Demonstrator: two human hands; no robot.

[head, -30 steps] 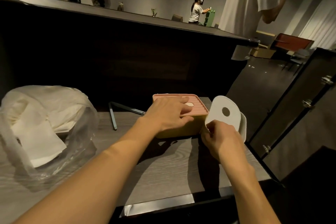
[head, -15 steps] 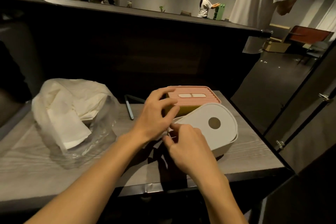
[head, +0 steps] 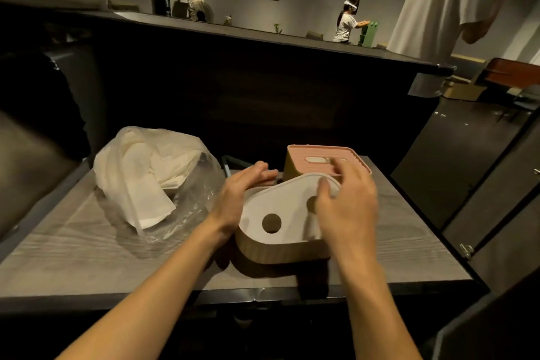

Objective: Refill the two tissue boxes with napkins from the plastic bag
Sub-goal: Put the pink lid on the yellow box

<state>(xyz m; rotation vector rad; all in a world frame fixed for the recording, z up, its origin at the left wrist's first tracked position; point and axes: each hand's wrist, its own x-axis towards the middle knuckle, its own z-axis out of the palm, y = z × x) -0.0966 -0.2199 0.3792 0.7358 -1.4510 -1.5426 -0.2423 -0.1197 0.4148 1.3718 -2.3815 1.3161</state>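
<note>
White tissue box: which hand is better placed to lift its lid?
Probably the right hand: it hovers over the white lid. The left hand lies flat against the box's left side.

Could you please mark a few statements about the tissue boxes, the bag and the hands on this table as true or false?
1. The plastic bag lies to the left of both boxes. True.
2. The white-lidded box stands behind the pink-lidded box. False: it is in front, nearer the person.
3. The left hand holds a napkin. False: it rests against the white-lidded box.
4. The right hand is over the white lid. True.
</note>
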